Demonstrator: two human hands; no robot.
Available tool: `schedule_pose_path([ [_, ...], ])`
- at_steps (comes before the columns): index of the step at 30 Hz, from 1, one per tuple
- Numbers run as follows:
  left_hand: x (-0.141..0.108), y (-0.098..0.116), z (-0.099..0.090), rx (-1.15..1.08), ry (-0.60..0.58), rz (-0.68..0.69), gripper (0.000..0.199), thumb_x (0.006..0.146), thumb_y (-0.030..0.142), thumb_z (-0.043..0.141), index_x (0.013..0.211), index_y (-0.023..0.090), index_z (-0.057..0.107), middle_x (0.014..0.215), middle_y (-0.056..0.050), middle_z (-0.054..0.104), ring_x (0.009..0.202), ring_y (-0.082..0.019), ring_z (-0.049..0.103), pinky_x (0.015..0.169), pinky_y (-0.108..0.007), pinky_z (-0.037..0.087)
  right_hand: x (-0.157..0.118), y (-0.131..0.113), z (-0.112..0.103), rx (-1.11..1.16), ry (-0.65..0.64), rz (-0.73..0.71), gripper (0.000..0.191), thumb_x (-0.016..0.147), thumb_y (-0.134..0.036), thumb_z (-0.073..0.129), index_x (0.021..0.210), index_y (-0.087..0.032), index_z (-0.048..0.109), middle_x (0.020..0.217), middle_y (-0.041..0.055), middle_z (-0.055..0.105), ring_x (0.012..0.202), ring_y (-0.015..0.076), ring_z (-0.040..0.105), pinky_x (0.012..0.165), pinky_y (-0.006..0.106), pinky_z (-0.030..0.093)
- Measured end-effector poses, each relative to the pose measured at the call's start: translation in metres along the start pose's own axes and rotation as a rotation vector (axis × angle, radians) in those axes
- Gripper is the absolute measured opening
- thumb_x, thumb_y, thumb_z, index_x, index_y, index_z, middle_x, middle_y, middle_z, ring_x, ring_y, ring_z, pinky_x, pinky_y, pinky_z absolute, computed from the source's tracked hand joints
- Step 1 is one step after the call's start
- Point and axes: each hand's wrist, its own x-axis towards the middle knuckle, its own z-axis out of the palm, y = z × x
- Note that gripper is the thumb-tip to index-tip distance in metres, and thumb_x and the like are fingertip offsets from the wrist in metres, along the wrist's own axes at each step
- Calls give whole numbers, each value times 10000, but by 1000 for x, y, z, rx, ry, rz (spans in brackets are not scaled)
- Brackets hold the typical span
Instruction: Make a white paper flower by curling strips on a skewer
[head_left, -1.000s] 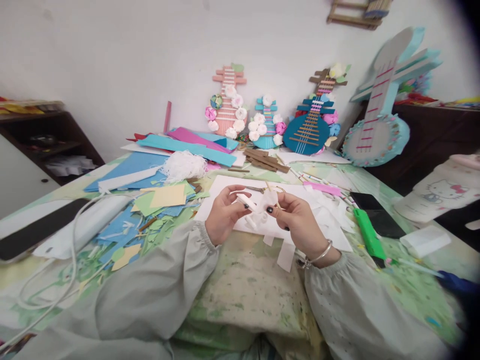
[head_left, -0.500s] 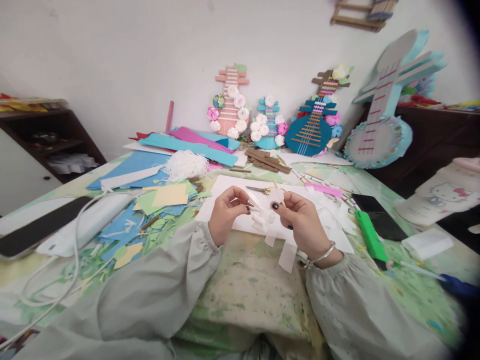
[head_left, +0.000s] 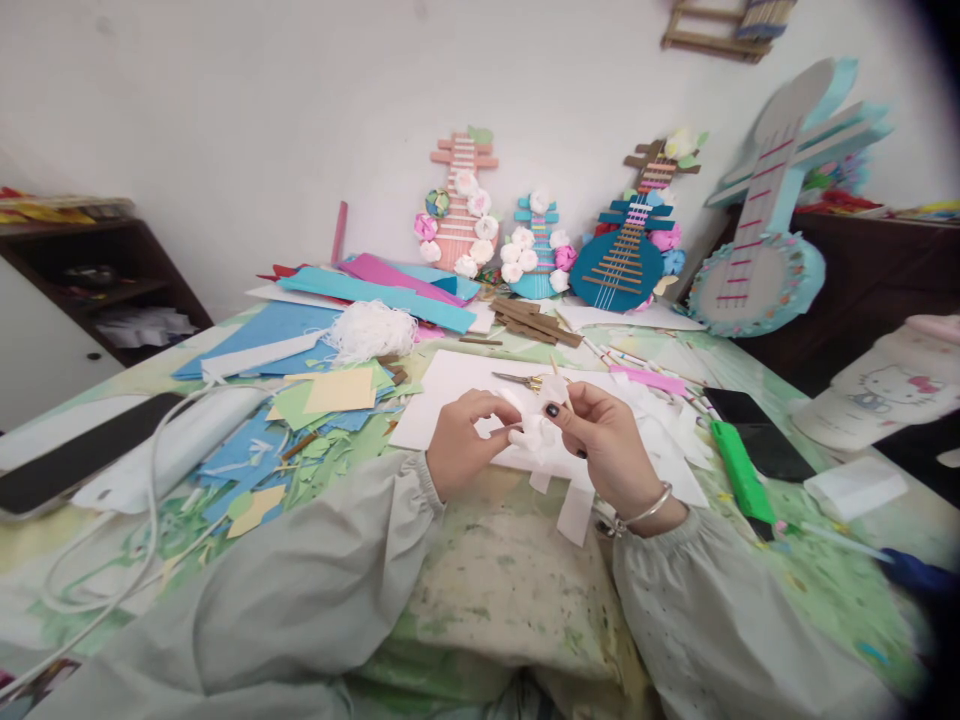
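My right hand (head_left: 611,445) is closed, with thumb and fingers pinching a small white paper strip (head_left: 553,392) together with a thin wooden stick (head_left: 555,367), whose tip pokes up above them. Facing it, my left hand (head_left: 466,440) has thumb and index finger pinched at the edge of a crumpled white paper flower (head_left: 534,432). The flower hangs between both hands, above a white sheet (head_left: 435,410). Just behind the hands lie scissors (head_left: 517,379) with gold-coloured handles. White paper strips (head_left: 576,512) hang over the sheet's near edge.
Green and blue paper scraps (head_left: 330,440) spread at the left, beside a phone (head_left: 90,450) and white cable (head_left: 154,490). Right are a green box cutter (head_left: 739,470), a dark phone (head_left: 757,432) and a white cup (head_left: 877,385). Decorated paper lutes (head_left: 619,265) lean against the wall.
My left hand has moved slightly right and down, bringing its pinched fingers against the white paper flower. My right hand stays nearly where it was.
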Motion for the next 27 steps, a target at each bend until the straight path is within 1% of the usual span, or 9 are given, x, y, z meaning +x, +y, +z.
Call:
schedule_pose_path([
  [5,-2,2,1,5,30,-5,146,700,102,621,782,174,717,685,-25,580,649,-133,549,620,-258,421,-1,1,2,0,-16,-11,247,662,-308,740,740,-176,546,553,-77,432,414,23,228,374,196,135],
  [10,-2,1,2,3,30,45,196,718,91,572,801,181,725,670,-20,521,632,-127,521,592,-249,414,-1,1,2,-10,-15,-18,248,666,-314,734,742,-180,539,560,-75,437,412,24,227,374,198,137],
  [12,-2,1,1,9,13,100,238,720,74,537,816,187,723,724,-39,539,685,-144,535,637,-267,433,-1,1,2,-23,-8,-19,256,662,-327,734,735,-178,539,546,-76,424,410,25,223,374,198,137],
  [14,-2,1,-1,17,-22,149,296,684,48,517,846,194,717,822,-65,573,793,-180,556,731,-306,449,-1,1,2,-44,0,-24,262,658,-338,734,744,-175,548,540,-75,425,409,26,230,374,196,151],
  [17,-4,2,-5,-17,-95,183,343,647,70,530,918,196,698,956,-90,599,945,-239,548,857,-373,428,0,1,1,-70,16,-50,259,672,-350,719,774,-172,561,569,-60,468,415,32,294,381,191,217],
  [20,-5,4,-7,-77,-136,156,262,755,182,526,960,188,690,990,-104,618,985,-252,544,886,-388,411,0,1,1,-81,13,-80,258,686,-367,704,763,-173,553,605,-45,502,448,49,402,425,194,330],
  [22,-4,5,-7,-82,-129,127,250,829,242,482,939,178,697,947,-107,637,959,-240,552,866,-374,414,1,2,1,-80,7,-88,260,684,-364,708,753,-172,547,633,-37,519,478,58,454,460,199,381],
  [25,-3,6,-5,-60,-97,82,278,869,261,446,849,180,711,849,-91,664,899,-221,567,832,-352,425,0,2,1,-79,8,-83,257,687,-354,711,750,-169,543,663,-31,532,496,58,479,475,196,402],
  [27,-2,6,-3,-43,-81,45,261,857,258,473,781,188,713,810,-77,678,876,-215,575,819,-340,431,0,2,2,-81,7,-76,260,685,-357,712,747,-169,543,662,-32,532,493,58,480,473,195,405],
])
